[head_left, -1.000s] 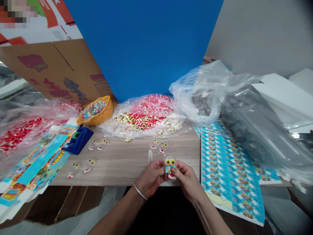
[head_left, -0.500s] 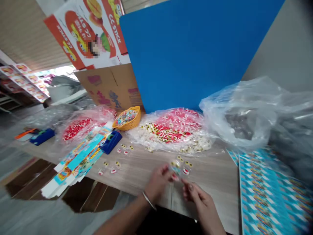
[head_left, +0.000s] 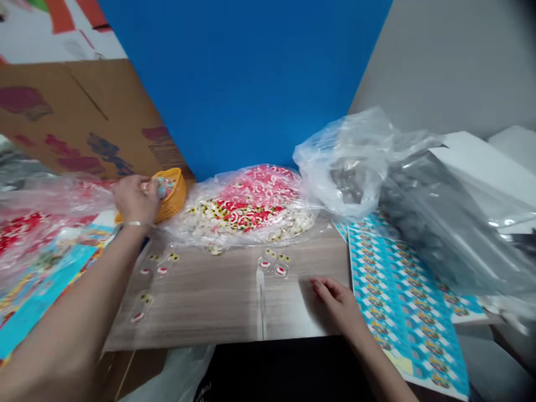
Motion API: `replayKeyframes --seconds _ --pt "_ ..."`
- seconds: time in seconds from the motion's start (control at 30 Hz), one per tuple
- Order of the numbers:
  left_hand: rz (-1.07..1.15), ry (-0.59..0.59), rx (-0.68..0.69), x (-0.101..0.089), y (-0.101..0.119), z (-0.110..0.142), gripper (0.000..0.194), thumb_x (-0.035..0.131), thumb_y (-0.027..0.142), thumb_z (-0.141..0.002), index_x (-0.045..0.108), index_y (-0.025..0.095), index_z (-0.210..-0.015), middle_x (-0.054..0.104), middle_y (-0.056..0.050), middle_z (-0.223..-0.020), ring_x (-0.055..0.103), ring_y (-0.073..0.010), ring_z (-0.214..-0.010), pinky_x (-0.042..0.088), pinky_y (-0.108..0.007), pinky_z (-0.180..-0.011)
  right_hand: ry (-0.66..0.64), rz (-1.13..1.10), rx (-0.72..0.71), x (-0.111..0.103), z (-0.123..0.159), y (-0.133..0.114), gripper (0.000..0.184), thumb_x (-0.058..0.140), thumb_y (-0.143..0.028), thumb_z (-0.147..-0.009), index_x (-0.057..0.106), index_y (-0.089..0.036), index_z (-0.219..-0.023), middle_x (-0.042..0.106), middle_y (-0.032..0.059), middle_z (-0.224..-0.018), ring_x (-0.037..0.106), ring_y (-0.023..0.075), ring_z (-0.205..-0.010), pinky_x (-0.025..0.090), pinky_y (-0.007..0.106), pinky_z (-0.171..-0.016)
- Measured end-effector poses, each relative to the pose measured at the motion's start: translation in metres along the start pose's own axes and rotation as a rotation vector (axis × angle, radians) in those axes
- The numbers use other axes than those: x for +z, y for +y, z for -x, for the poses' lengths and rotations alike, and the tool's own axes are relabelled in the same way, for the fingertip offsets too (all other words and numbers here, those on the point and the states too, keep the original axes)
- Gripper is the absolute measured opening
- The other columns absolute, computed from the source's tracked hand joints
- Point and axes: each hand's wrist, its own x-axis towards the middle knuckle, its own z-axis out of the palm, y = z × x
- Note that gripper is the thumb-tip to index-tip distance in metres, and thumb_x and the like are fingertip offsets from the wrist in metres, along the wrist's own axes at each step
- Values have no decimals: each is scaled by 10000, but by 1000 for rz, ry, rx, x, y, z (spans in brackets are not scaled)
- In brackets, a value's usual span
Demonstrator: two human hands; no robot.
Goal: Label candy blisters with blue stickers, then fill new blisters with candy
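My left hand (head_left: 134, 199) reaches far left to the yellow basket (head_left: 176, 196), which holds small coloured pieces. Its fingers curl at the basket's rim, and something small and pale blue shows at their tips; I cannot make out what it is. My right hand (head_left: 339, 300) rests on the wooden table (head_left: 209, 296) near the front edge, fingers loosely stretched and holding nothing. Just beyond it lies a small clear packet of eye and mouth pieces (head_left: 274, 263). More such packets (head_left: 161, 265) lie under my left forearm.
A clear bag of red, yellow and white pieces (head_left: 251, 206) lies at the back centre. Blue printed sheets (head_left: 397, 285) cover the table's right side, under crumpled clear bags (head_left: 355, 162). Printed cards (head_left: 37, 279) lie left. A blue board (head_left: 251, 84) and cardboard box (head_left: 75, 117) stand behind.
Both hands held a small eye-and-mouth packet together at the front edge. My left hand has since carried across to the basket, and my right hand has dropped flat onto the table.
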Motion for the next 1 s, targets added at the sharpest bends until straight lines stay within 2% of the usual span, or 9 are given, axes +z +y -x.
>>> replayKeyframes --seconds 0.07,0.13,0.2,0.27,0.33,0.47,0.63,0.8,1.0 --pt "59 -102 111 23 45 52 302 437 341 -928 641 118 -922 666 -14 -916 629 -228 -1005 453 -501 -941 20 86 -45 -9 -2 -2 393 574 -532 -851 725 -171 -887 667 50 -737 599 207 -708 469 307 -677" --pt "147 -261 248 45 99 109 178 554 322 -891 684 200 -898 707 17 -917 645 -176 -951 484 -380 -930 58 147 -82 -23 -4 -5 366 555 -503 -870 720 -178 -898 685 57 -783 617 215 -745 476 316 -707" --pt "213 -414 363 63 150 158 141 587 280 -883 695 242 -965 715 -16 -1064 606 -215 -1093 449 -408 -989 120 166 -100 -42 -1 -3 362 551 -501 -870 714 -181 -916 698 64 -828 630 217 -759 487 322 -714" --pt "228 -481 374 79 188 188 222 591 273 -885 672 245 -1090 682 -65 -1189 542 -263 -1210 413 -465 -1021 184 175 -88 -61 4 1 374 547 -509 -870 710 -182 -946 702 68 -851 635 217 -756 495 326 -705" --pt "223 -507 355 92 208 200 294 595 297 -886 644 229 -1167 653 -101 -1246 507 -296 -1251 391 -502 -1029 228 197 -66 -76 12 8 379 538 -506 -879 709 -179 -970 702 70 -846 638 221 -761 501 333 -705" --pt "183 -538 359 100 214 204 237 581 286 -896 667 218 -1105 680 -99 -1185 502 -317 -1254 360 -537 -1038 205 272 -130 -71 16 13 309 512 -426 -917 709 -195 -974 709 80 -916 654 234 -855 515 356 -777" --pt "174 -548 358 83 212 224 233 550 254 -910 663 211 -1109 689 -97 -1162 510 -306 -1245 372 -534 -1040 -4 477 -401 -11 -12 -1 306 509 -271 -923 653 -215 -1187 644 111 -1206 587 251 -1127 458 411 -991" --pt "131 -528 278 73 188 239 287 502 206 -924 633 200 -1179 644 -109 -1255 505 -281 -1261 411 -492 -1038 -162 701 -524 40 -32 -2 486 665 -340 -846 574 -246 -1314 441 138 -1476 370 341 -1366 337 554 -1079" --pt "100 -512 190 61 159 239 269 513 190 -913 636 223 -1151 655 -89 -1235 519 -285 -1245 428 -522 -1026 -193 630 -615 41 -32 23 577 696 -305 -808 522 -196 -1347 444 173 -1462 366 312 -1380 257 573 -1130"
